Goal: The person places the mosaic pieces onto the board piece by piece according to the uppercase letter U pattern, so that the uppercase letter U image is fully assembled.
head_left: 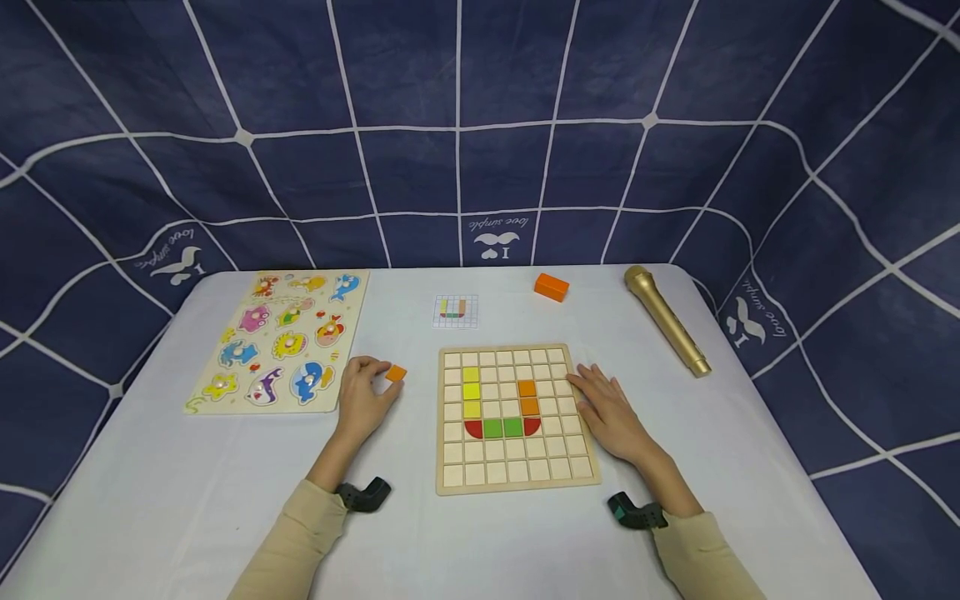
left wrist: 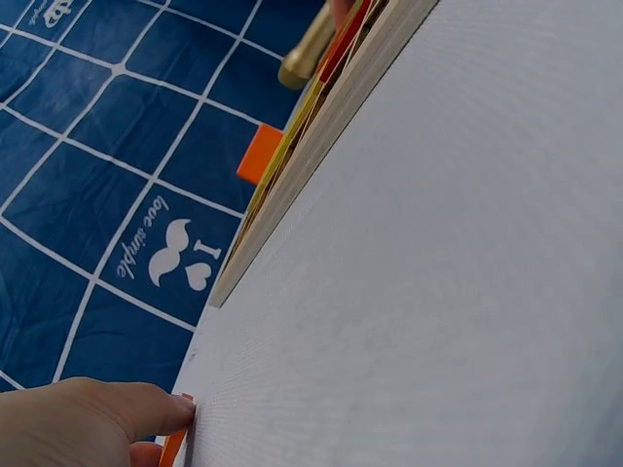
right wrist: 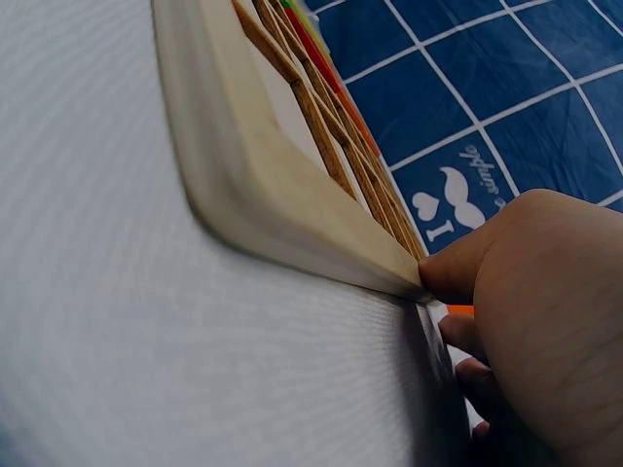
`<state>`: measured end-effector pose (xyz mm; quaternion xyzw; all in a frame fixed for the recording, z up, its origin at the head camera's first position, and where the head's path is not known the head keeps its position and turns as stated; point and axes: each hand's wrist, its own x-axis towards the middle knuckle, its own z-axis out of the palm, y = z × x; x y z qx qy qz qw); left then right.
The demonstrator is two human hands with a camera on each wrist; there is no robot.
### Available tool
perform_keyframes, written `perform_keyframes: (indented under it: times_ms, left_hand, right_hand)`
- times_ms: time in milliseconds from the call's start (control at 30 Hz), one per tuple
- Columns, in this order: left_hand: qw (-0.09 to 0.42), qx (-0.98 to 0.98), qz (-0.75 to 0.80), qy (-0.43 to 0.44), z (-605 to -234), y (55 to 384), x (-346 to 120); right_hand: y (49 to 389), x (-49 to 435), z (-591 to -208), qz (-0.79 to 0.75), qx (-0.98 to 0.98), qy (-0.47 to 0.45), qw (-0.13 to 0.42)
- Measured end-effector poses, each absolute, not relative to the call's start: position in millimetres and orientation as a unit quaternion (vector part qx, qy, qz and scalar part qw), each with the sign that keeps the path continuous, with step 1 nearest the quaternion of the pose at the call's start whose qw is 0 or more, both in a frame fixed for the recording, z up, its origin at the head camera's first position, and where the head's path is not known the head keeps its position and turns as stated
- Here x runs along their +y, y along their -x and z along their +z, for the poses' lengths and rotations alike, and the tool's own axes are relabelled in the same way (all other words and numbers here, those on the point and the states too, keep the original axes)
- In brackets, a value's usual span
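My left hand pinches a small orange square tile between thumb and fingers, low over the white table left of the wooden grid board. In the left wrist view the thumb presses on the orange tile's edge. The wooden grid board holds a U shape: three yellow tiles on the left, red rounded corner tiles and green tiles along the bottom, two orange tiles on the right. My right hand rests at the board's right edge, its thumb against the rim in the right wrist view.
Behind the board lies a small pattern card showing a U shape. An orange block sits at the back, and a gold microphone lies at the back right. An animal peg puzzle occupies the left side.
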<state>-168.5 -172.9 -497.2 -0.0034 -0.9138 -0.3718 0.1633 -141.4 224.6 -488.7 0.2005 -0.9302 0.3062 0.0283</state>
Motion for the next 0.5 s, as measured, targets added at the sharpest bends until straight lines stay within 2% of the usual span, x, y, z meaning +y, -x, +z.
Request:
perform_keyframes:
  times_ms: [500]
  left_hand:
    - [0.168,-0.913,-0.372,-0.002,-487,168,-168]
  right_hand:
    - [141,223,-488,0.305,-0.931,-0.198,0.033]
